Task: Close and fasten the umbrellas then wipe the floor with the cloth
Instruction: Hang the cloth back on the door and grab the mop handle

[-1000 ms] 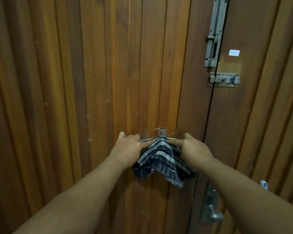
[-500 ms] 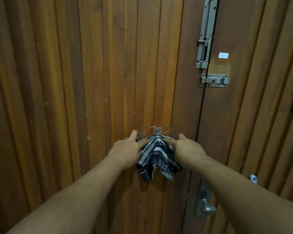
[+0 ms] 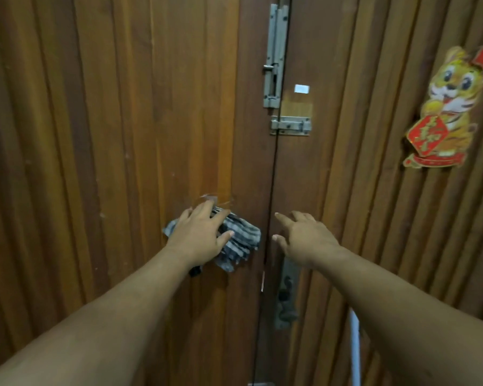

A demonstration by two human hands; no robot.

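**Cloth on the door, one hand off it**

We see the cloth, a checked fabric in grey, dark and white, bunched into soft folds against the left leaf of a wooden door. It hangs just below a small clear hook stuck to the wood, its upper edge at the hook, though we cannot tell whether it is caught on it. One corner pokes out to the left of the wrist and the larger bunch spills to the right and down, stopping just short of the seam between the two door leaves.

Our left hand lies over the cloth with fingers spread and nearly straight, pressing it to the wood; the grip is apart, not curled round the fabric. Our right hand is held in front of the right leaf beside the seam, fingers spread and relaxed, holding nothing and clear of the cloth. Below it is the door handle; above, a tall bolt and a short latch. A tiger sticker is on the right leaf.

Half a second ago both hands pinched the cloth's top edge at the hook, one on each side, and it hung down in a pointed drape. Since then the right hand has let go and shifted to the right, the left has flattened onto the fabric, and the cloth is squashed wider. The view has swung right, bringing the sticker in.
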